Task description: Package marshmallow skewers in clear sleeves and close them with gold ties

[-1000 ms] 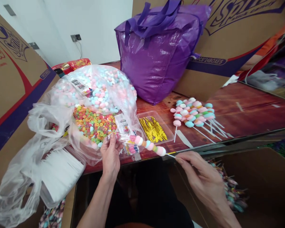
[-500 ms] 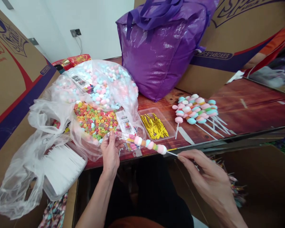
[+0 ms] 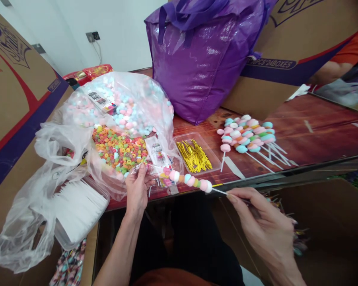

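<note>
My right hand (image 3: 262,226) pinches the white stick of a candy skewer (image 3: 197,183), threaded with pastel marshmallows and coloured gummy rings. The skewer slants up to the left, level with the table's front edge. With thumb and fingertips my left hand (image 3: 138,186) grips a clear plastic sleeve (image 3: 155,170). The skewer's far tip meets the sleeve; how far it reaches inside is hard to make out. Behind the left hand lie loose gummy rings (image 3: 119,151) in a plastic bag and a bag of marshmallows (image 3: 128,107). Gold twist ties (image 3: 193,155) fill a clear tray beyond the skewer.
Finished-looking skewers (image 3: 247,135) lie piled on the table's right. White sticks (image 3: 80,208) fill a tub at left. A purple bag (image 3: 203,67) and cardboard boxes (image 3: 14,99) stand around. Another person's arm (image 3: 331,71) shows at far right. Wrapped sweets (image 3: 67,264) lie in a box below.
The skewer and my right hand have shifted slightly right. My left hand keeps its grip on the sleeve. At far right, the other person's arm has come further into view.
</note>
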Tool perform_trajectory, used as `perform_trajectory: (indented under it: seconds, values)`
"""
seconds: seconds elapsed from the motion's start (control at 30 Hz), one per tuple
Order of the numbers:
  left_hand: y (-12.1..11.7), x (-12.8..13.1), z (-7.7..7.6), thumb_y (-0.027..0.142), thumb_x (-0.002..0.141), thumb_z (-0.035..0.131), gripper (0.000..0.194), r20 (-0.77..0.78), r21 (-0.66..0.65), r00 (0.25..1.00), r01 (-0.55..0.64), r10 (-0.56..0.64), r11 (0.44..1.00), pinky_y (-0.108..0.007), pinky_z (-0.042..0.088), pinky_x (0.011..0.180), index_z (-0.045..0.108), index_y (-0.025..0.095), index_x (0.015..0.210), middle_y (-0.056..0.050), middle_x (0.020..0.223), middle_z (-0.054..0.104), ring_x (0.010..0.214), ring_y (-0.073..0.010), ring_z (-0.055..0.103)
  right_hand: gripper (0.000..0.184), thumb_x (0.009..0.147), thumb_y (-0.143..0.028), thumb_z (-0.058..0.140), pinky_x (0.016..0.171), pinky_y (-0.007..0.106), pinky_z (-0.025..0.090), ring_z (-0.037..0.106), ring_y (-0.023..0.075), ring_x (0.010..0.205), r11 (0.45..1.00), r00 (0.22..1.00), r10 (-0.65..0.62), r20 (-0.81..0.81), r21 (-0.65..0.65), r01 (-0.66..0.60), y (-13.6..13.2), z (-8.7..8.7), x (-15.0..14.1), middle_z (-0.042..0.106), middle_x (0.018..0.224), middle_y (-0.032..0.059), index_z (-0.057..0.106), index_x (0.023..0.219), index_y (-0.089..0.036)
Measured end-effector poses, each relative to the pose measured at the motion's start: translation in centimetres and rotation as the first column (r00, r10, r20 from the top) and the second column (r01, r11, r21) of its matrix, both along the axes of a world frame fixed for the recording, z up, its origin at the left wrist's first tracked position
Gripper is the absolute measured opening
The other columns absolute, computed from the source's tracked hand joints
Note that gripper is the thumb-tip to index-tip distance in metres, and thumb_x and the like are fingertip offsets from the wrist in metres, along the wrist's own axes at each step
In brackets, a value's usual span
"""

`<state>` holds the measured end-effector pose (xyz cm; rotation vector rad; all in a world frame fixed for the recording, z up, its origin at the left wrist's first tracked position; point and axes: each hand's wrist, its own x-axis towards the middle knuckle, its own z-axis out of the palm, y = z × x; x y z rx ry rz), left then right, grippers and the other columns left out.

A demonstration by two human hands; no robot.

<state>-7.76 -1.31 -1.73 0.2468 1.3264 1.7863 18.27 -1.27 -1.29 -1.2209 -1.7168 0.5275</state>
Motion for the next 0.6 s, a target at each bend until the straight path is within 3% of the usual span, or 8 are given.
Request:
perform_trajectory:
  seconds: [0.27,0.6]
  values:
    - [0.0,0.0,0.4,0.047,0.052,0.093,0.051,0.008,-0.013,1.0,0.023,-0.023,1.0,-0.02,0.049,0.048,0.064,0.014,0.078,0.001,0.068,0.068,0.05,-0.0108,0.064,0.007,0.094,-0.022,0.062,0.069,0.033,0.047,0.061,0.0187,0.073,0.997,1.0,-0.03,-0.005,0.072,0.031,-0.4,0.2,-0.3,0.065,0.081,0.002,0.065,0.088,-0.024]
    - [0.0,0.1,0.5,0.047,0.053,0.092,0.052,-0.002,-0.03,1.0,0.025,-0.026,0.999,-0.02,0.052,0.049,0.064,0.014,0.08,0.0,0.071,0.07,0.051,-0.01,0.065,0.015,0.09,-0.01,0.063,0.068,0.035,0.048,0.064,0.0191,0.07,0.947,0.993,-0.043,0.107,0.323,0.007,-0.8,0.9,-0.5,0.068,0.079,0.0013,0.064,0.092,-0.025]
